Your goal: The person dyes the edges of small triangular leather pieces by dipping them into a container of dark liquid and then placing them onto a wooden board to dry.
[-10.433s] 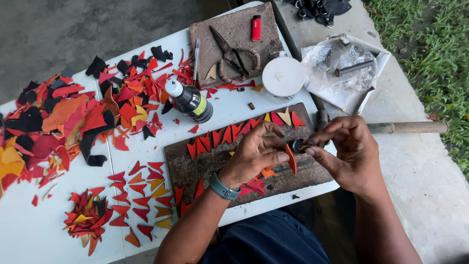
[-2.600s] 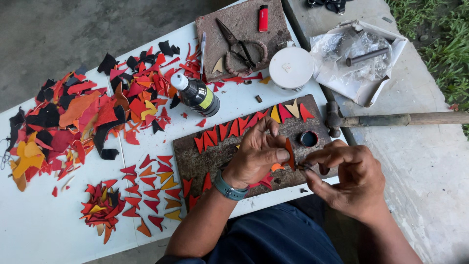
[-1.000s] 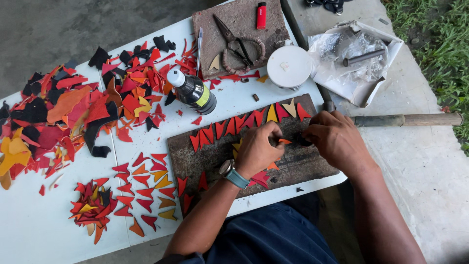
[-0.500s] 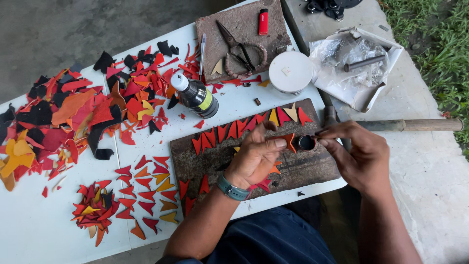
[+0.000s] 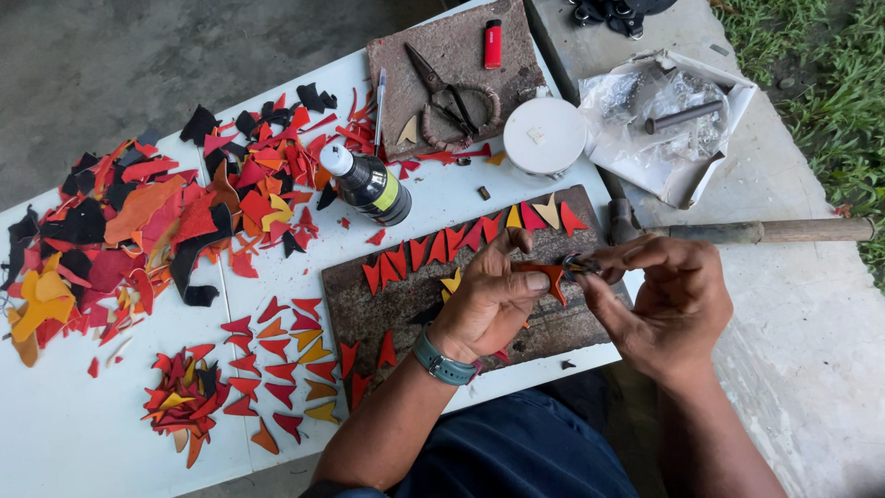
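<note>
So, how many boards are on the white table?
2: a board at the far edge under the scissors, and a darker board beneath both hands.

bottle (image 5: pixel 369 184): dark, white cap, yellow-green label, lying on table | bag (image 5: pixel 668 120): crumpled clear plastic on white wrapper, upper right
</note>
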